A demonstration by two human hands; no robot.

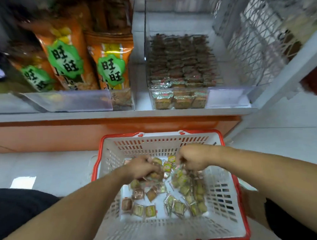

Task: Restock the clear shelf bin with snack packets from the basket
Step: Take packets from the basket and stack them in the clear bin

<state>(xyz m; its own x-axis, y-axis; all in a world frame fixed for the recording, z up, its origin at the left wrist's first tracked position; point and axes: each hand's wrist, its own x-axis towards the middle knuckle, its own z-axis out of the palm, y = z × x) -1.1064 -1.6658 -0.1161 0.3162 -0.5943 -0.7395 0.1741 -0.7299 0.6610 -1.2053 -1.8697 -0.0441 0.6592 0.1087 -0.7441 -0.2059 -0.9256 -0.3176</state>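
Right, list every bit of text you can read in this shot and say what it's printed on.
"旺旺" in black on a green patch: middle orange snack bag.
"旺旺" on the same kind of patch: right orange snack bag.
"旺旺", partly cut off: left orange snack bag.
Smaller characters below those patches: too blurred to read.
Print on the small snack packets in the basket and the clear shelf bin: too small to read.

This is a small shop, seen at its snack aisle. A white retail shelf (125, 114) with an orange front strip carries stock lined up for sale: large orange snack bags (111, 58) with green labels stand behind a clear shelf guard, and a clear shelf bin (181, 70) beside them holds small wrapped packets in tidy rows. A white wire rack (255, 44) closes the shelf's right end. On the pale tiled floor sits a shopping basket (236, 198) (white, red-rimmed) with loose snack packets (178, 207).
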